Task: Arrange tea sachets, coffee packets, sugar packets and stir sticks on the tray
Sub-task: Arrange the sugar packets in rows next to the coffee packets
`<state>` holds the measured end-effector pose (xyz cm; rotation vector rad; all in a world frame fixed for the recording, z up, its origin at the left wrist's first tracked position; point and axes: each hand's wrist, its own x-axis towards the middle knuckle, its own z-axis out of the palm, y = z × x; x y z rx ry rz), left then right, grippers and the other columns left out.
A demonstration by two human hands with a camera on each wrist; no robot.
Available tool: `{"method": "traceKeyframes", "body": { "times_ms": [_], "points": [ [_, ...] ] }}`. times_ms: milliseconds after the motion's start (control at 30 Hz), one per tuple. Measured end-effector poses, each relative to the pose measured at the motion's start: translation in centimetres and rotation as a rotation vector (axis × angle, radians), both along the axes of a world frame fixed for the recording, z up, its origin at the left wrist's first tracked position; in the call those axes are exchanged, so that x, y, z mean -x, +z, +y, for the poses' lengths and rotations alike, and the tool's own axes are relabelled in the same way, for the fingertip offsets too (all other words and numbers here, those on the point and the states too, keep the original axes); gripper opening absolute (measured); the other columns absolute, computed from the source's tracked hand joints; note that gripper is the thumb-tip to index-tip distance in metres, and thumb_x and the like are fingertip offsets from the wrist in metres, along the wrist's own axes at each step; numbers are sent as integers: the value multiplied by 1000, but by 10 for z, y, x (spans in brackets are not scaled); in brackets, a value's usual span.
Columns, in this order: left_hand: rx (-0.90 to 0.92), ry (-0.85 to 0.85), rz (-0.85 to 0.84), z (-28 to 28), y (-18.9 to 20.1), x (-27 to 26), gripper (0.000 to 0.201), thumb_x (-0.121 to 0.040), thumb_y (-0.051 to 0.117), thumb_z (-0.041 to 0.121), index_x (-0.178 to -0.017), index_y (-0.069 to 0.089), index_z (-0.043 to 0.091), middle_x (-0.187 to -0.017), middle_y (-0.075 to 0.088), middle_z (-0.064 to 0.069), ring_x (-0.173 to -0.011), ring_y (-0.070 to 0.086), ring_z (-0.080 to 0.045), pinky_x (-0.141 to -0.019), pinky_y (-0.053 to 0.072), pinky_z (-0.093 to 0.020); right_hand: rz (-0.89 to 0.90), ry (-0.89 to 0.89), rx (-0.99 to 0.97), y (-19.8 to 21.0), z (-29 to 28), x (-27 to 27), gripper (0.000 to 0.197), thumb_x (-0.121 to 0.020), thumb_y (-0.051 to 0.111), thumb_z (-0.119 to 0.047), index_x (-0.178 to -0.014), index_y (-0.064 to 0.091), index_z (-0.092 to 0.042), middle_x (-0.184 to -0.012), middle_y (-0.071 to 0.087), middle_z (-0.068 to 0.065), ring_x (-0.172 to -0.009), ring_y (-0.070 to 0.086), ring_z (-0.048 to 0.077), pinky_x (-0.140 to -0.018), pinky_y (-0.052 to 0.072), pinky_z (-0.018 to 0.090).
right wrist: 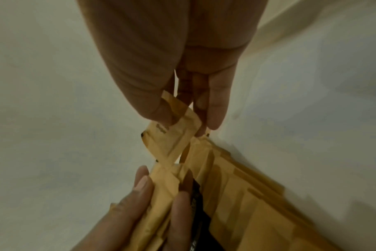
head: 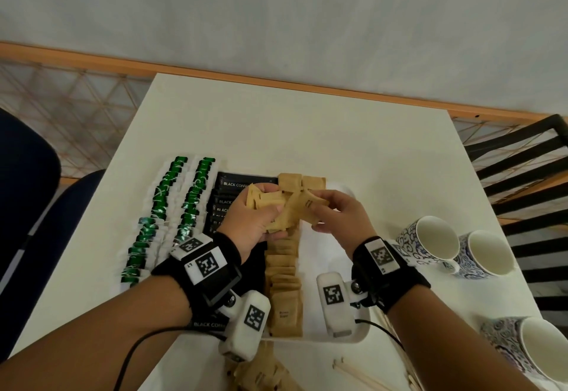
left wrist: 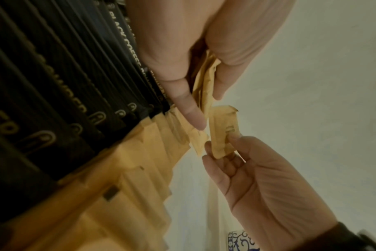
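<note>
Over the white tray [head: 307, 339], my left hand [head: 272, 201] grips a bundle of brown sugar packets [head: 261, 204]. My right hand [head: 313, 210] pinches a single sugar packet [head: 302, 201] at the bundle's edge. The left wrist view shows that packet [left wrist: 222, 132] between the right thumb and fingers. A column of sugar packets [head: 284, 267] lies on the tray under the hands. Black coffee packets [head: 227, 187] lie to its left, and two rows of green tea sachets [head: 172, 206] further left. Wooden stir sticks [head: 359, 373] lie on the table at the front right.
Three blue-patterned mugs [head: 430, 243] stand at the right of the white table. Loose sugar packets [head: 261, 372] lie near the front edge. A black slatted chair [head: 522, 169] is on the right and a dark blue chair [head: 24, 206] on the left.
</note>
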<state>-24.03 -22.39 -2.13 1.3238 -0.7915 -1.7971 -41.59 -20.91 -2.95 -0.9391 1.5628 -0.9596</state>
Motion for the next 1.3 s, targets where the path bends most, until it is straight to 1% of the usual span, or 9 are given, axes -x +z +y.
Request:
{"method": "traceKeyframes", "body": {
  "times_ms": [133, 300, 433, 533, 633, 733, 1133, 1233, 1300],
  "points": [
    [-18, 23, 12, -3, 2, -2, 31, -89, 56, -5, -101, 60, 23, -109, 61, -9, -94, 65, -30, -67, 60, -41, 18, 3, 16, 1, -3, 9, 24, -88, 55, -7, -95, 70, -25, -106, 64, 5, -92, 60, 17, -67, 52, 26],
    [-51, 16, 68, -5, 5, -4, 42, -86, 42, -14, -104, 59, 20, -109, 59, -8, -95, 62, -29, -67, 60, -41, 339, 112, 36, -1, -15, 26, 22, -90, 59, -20, -109, 66, -28, -84, 67, -3, -67, 54, 7, -63, 44, 18],
    [-45, 0, 37, -7, 1, -6, 47, -83, 46, -17, -107, 58, 22, -119, 57, -10, -97, 63, -30, -70, 60, -41, 676, 326, -2, 2, -31, 33, 25, -86, 66, -26, -111, 68, -26, -87, 63, -14, -81, 57, 4, -71, 39, 13],
    [-40, -8, 15, -9, -3, -9, 48, -82, 52, -16, -107, 58, 24, -122, 56, -11, -101, 63, -32, -68, 60, -39, 736, 317, 12, 1, -43, 31, 22, -84, 69, -25, -105, 69, -25, -74, 56, -17, -71, 53, 0, -62, 37, 11],
    [-29, -18, -2, -10, -4, -10, 44, -83, 58, -13, -106, 58, 24, -119, 58, -10, -101, 63, -32, -67, 60, -38, 789, 323, 62, -1, -53, 27, 27, -81, 70, -21, -107, 66, -26, -85, 62, -8, -78, 56, 8, -66, 42, 17],
    [-17, -28, -2, -11, -6, -10, 43, -82, 62, -11, -105, 58, 25, -118, 60, -10, -100, 64, -32, -66, 60, -38, 804, 318, 93, -3, -57, 24, 32, -80, 67, -15, -110, 62, -25, -88, 63, -3, -81, 57, 13, -70, 45, 23],
    [1, -5, 13, -12, -10, -6, 43, -80, 64, -12, -103, 59, 24, -111, 63, -8, -98, 65, -30, -68, 60, -39, 818, 260, 142, -9, -47, 24, 31, -84, 66, -25, -112, 55, -26, -99, 48, -7, -77, 51, 5, -73, 43, 21],
    [13, -2, 16, -11, -9, -5, 41, -80, 67, -10, -104, 59, 22, -106, 63, -7, -92, 67, -27, -66, 60, -37, 687, 221, 203, -3, -36, 13, 13, -88, 62, -34, -101, 62, -30, -92, 57, -10, -74, 54, 1, -66, 40, 11],
    [22, -2, 17, -10, -8, -4, 38, -80, 68, -8, -103, 59, 21, -105, 64, -8, -88, 68, -25, -62, 60, -35, 455, 257, 127, -1, -27, 2, 12, -87, 63, -40, -97, 65, -32, -85, 65, -13, -73, 59, -1, -64, 43, 12]
  ]
}}
